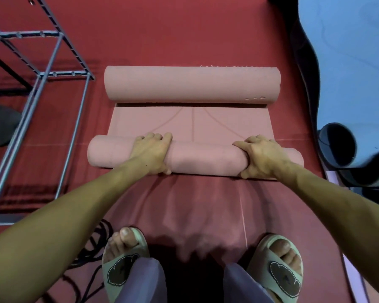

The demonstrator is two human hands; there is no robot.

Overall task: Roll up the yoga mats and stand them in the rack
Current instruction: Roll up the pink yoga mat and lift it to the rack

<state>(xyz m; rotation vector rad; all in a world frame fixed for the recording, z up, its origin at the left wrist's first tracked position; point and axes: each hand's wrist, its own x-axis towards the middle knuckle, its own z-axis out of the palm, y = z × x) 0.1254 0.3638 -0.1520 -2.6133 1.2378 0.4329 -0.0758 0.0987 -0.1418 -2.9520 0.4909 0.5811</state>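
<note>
At the bottom edge, two feet in pale green slide sandals (127,262) stand on the red carpeted floor (184,36). Just ahead, left hand (150,153) and right hand (260,157) are set apart, fingers curled over and gripping the near roll of the pink foam yoga mat (204,158). Flat mat lies beyond, ending in a thicker far roll. Grey metal rack (42,68) stands far left; rolled blue mat (346,147) at right.

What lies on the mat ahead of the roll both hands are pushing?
A second pink roll lies across the flat mat ahead of the near roll held by the left hand and right hand.
</note>
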